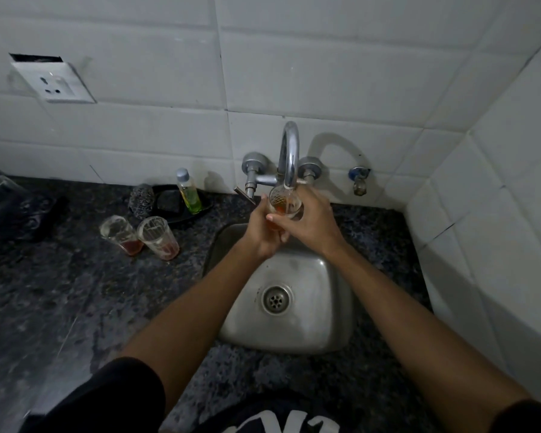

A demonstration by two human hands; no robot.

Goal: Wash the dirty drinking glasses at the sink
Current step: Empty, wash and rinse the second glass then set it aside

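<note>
Dim white tiled walls (325,73) (loose wall socket (55,81)) — dark speckled granite counter (60,292).

White lettering on black shirt (281,423) cut off, unreadable; no other text

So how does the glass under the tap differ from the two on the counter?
The held glass sits in both hands, left hand and right hand, over the sink; the counter glasses stand untouched on the counter. All three are clear with reddish-brown dregs.
</note>
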